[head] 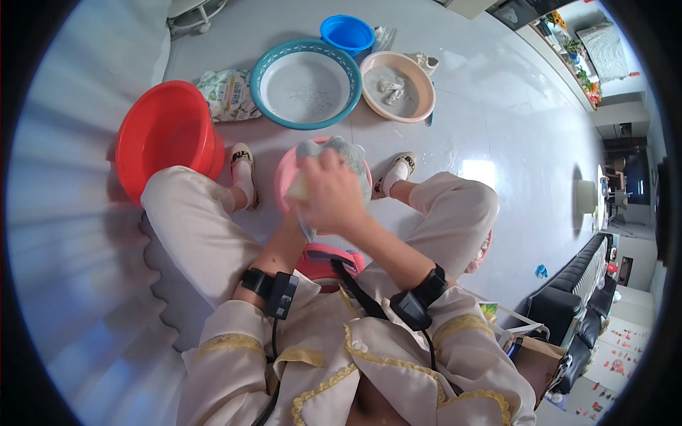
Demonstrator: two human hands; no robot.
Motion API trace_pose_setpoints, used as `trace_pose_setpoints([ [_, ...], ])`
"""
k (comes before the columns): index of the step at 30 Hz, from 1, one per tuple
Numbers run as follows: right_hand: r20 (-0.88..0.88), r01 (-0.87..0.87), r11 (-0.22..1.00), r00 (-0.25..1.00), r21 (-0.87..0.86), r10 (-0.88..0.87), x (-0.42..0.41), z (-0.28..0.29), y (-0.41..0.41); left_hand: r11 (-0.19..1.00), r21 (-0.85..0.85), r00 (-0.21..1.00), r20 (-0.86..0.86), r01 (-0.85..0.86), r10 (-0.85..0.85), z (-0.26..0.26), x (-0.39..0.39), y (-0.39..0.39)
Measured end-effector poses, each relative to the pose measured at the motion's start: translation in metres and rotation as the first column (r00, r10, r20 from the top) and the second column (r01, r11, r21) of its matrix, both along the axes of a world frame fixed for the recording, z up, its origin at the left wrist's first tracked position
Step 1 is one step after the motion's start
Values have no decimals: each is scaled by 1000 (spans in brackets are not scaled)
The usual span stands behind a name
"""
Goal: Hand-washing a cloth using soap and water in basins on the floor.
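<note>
My right hand (pixel 337 194) is blurred and bent over a grey-green towelling cloth (pixel 349 150). Its fingers close around a pale yellowish block (pixel 298 187) that looks like a bar of soap. The left forearm (pixel 285 242) passes under the right hand, and the cloth and right hand hide my left hand. Part of the cloth hangs down by the left wrist. Below both hands, between my feet, a pink basin (pixel 283 178) shows mainly at its rim; its contents are covered.
Ahead stand a teal-rimmed basin (pixel 259 101) of cloudy water, a peach basin (pixel 424 101) with soaking fabric and a blue basin (pixel 347 33). Red basins (pixel 160 128) stand left, near a printed detergent bag (pixel 230 95). A curtain (pixel 90 213) borders the left; a black sofa (pixel 557 298) stands right.
</note>
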State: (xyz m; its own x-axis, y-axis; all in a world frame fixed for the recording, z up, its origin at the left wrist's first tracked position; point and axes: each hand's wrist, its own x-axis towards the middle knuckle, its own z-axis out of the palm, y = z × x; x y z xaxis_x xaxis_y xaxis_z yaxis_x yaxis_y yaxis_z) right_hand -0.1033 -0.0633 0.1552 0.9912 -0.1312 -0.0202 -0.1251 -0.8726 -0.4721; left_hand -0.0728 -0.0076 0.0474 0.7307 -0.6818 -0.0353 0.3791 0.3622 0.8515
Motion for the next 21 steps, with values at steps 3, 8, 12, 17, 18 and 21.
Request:
trace_pose_setpoints([
  [3,45,-87,996,995,-21,88,8,-4,10,978,194,958,285,-73,15,-1,3,6],
  [8,-212,299,929,944,220,-253,52,-49,-79,863,447,721,676,-237,-152,21,-1,15],
  [12,-619,624,154,781,766,-84,26,-73,-139,799,521,628,739,-301,-245,37,-4,32],
  [17,-502,450,-494,865,744,32,-27,-82,-130,763,518,537,799,-386,-271,11,3,43],
  [18,-501,445,-497,865,745,25,-34,-90,-130,767,509,528,806,-391,-266,9,4,41],
  [21,-305,298,-652,946,697,107,-43,-94,-125,801,489,621,759,-344,-197,9,8,36],
])
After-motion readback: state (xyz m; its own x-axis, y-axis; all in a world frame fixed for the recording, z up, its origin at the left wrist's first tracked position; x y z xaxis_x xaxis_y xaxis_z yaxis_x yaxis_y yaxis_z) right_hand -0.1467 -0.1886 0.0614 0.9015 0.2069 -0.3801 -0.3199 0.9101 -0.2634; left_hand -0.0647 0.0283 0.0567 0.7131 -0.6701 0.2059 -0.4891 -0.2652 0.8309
